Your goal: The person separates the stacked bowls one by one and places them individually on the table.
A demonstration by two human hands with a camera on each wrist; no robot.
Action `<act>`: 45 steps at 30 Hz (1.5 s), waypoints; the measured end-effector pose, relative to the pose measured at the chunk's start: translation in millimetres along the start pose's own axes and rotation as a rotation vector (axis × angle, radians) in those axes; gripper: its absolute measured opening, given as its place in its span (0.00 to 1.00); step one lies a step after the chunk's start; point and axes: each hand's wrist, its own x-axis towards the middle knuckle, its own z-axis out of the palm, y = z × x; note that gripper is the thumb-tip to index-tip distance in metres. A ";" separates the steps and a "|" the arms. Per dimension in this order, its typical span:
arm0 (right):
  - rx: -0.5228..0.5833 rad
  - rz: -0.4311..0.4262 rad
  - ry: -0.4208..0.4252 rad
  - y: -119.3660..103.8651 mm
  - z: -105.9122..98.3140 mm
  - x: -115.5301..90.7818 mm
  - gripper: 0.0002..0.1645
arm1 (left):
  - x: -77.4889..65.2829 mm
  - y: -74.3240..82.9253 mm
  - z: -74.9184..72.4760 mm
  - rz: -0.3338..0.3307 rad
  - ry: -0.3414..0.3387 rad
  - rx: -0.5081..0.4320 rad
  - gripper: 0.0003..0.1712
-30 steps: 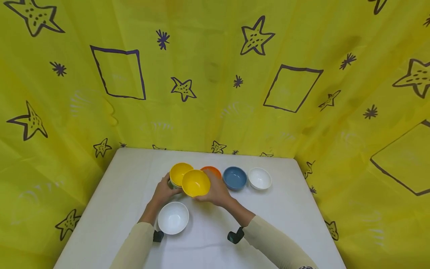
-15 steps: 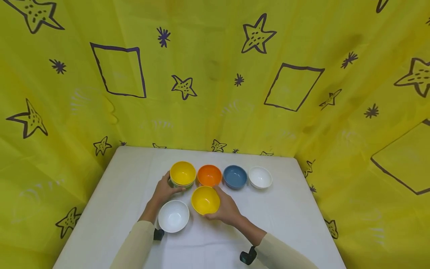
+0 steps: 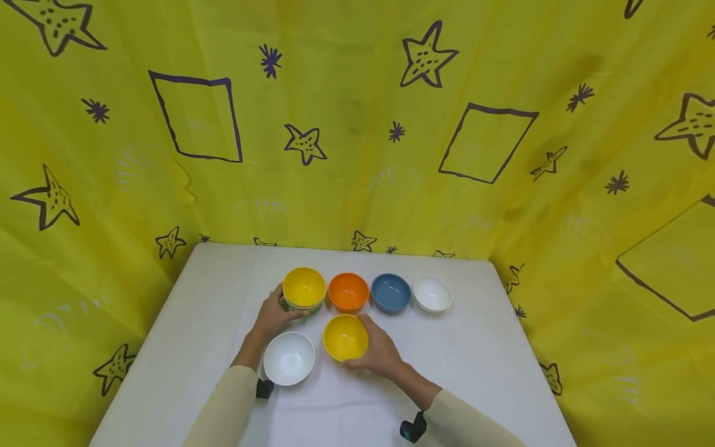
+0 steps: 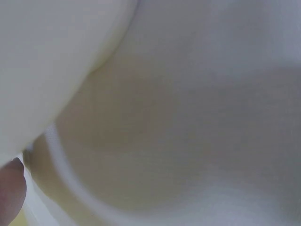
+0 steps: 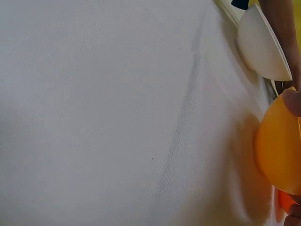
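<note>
My right hand [image 3: 377,351] holds a small yellow bowl [image 3: 346,339] by its right side, with the thumb at the near edge. In the right wrist view this yellow bowl [image 5: 277,148] is at the right edge; whether its base touches the cloth I cannot tell. My left hand [image 3: 274,315] grips a stack at the back left, thumb in front and fingers on the left side. On top of the stack sits another yellow bowl [image 3: 304,287], with a green bowl [image 3: 306,308] showing under it. A white bowl [image 3: 289,359] stands close to my left wrist.
To the right of the stack, an orange bowl [image 3: 349,292], a blue bowl [image 3: 391,293] and a second white bowl [image 3: 432,293] stand in a row. They rest on a white-covered table [image 3: 475,372]. A yellow patterned curtain [image 3: 346,186] encloses its back and sides.
My right hand has carried its yellow bowl away from the stack, rightward and nearer to me, uncovering the orange bowl. My left hand has stayed at the stack.
</note>
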 end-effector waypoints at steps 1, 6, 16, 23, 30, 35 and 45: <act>-0.003 0.000 -0.001 -0.2 -0.3 0.0 0.64 | 0.2 0.2 0.2 0.002 0.001 0.000 0.63; -0.031 0.001 -0.011 -1.2 -2.5 -0.1 0.65 | 0.5 1.0 0.9 -0.007 0.002 -0.006 0.63; -0.050 0.047 -0.028 -3.0 -4.9 -3.3 0.71 | -0.6 0.3 -0.1 -0.017 0.002 -0.002 0.63; 0.003 0.031 0.065 -19.7 -7.6 9.8 0.65 | -1.9 2.8 -1.1 -0.018 0.004 0.000 0.63; 0.004 0.025 0.095 -42.5 -11.9 41.5 0.62 | -2.2 4.4 0.3 -0.024 -0.001 0.002 0.62; -0.003 -0.019 0.103 -59.0 -9.9 69.6 0.63 | -2.1 2.8 1.9 -0.007 -0.003 0.000 0.60; -0.093 0.018 -0.010 -85.9 -5.9 120.5 0.67 | -1.6 -0.9 1.3 -0.009 0.001 0.020 0.60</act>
